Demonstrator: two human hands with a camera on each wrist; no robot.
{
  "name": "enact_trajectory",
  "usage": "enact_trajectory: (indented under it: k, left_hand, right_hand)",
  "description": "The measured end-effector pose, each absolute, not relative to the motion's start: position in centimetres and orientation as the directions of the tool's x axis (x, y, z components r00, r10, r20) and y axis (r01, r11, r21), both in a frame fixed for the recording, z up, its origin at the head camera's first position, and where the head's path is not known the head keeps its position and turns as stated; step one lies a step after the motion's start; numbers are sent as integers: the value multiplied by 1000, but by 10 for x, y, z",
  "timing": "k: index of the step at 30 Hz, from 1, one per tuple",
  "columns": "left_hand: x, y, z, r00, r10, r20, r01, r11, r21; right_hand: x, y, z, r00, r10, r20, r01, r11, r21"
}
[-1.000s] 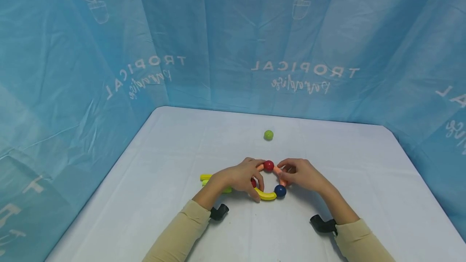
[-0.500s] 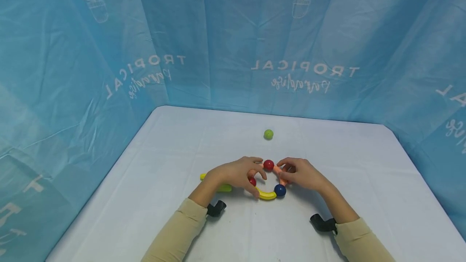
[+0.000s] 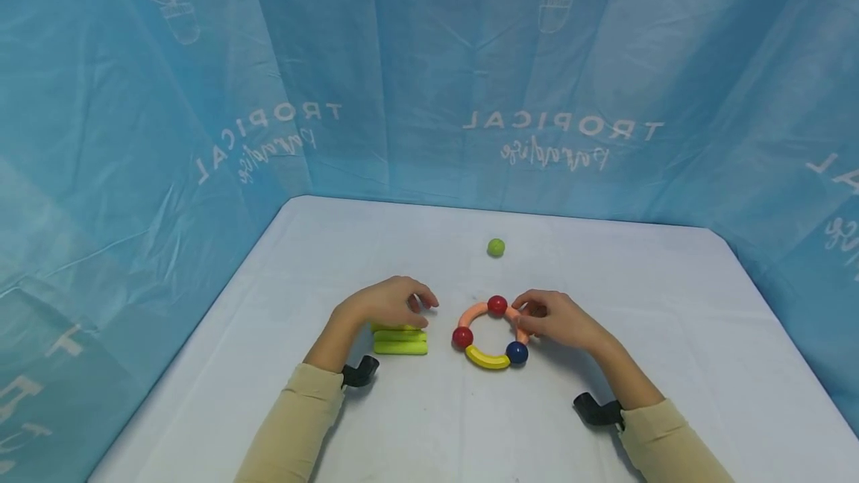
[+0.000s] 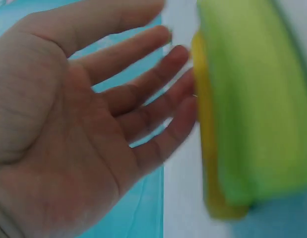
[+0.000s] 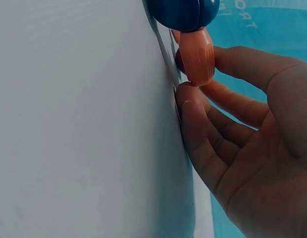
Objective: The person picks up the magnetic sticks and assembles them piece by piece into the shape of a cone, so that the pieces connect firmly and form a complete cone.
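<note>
Low in the frame's centre, a ring [image 3: 490, 334] of curved pieces and balls lies on the white bench [image 3: 604, 267]; the right hand [image 3: 557, 319] pinches its orange arc [image 5: 197, 57] (thumb above, fingertips below); left of it the left hand [image 3: 385, 304], fingers relaxed and holding nothing, hovers over stacked green and yellow pieces [image 3: 400, 341]; a green ball [image 3: 496, 247] sits farther up.
</note>
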State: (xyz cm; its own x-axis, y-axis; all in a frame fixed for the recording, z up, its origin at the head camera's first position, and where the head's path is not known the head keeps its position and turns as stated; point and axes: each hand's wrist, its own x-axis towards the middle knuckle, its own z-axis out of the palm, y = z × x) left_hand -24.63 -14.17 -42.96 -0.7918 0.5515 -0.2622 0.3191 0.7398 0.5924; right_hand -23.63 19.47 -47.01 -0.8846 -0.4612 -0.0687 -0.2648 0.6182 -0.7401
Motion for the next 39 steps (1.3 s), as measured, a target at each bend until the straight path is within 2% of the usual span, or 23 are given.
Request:
enact_trajectory:
  k: [7,16,22,30,39]
  left_hand:
    - [-246,-157,-430,-785,531,-319,297,775,558]
    - [-247,-157,-431,-796,521,-307,308,787,535]
    - [-250,-158,-433,-799,538,-269,327,764,556]
    - [-252,-155,-432,-843,517,-149,340,727,597]
    - [-251,-151,-427,-844,533,-60,344,625,701]
  right_hand:
    - [-236,195,-472,-889,-452,-72,-257,623,-739]
    - [-235,192,-472,-896,-438,-71,-258,644,-720]
    - [-233,190,-472,-893,-441,-87,-255,658,-708]
    - [-232,188,-471,-895,-437,-93,-256,673,-694]
    - [-231,186,-469,-892,-443,-93,-257,666,-700]
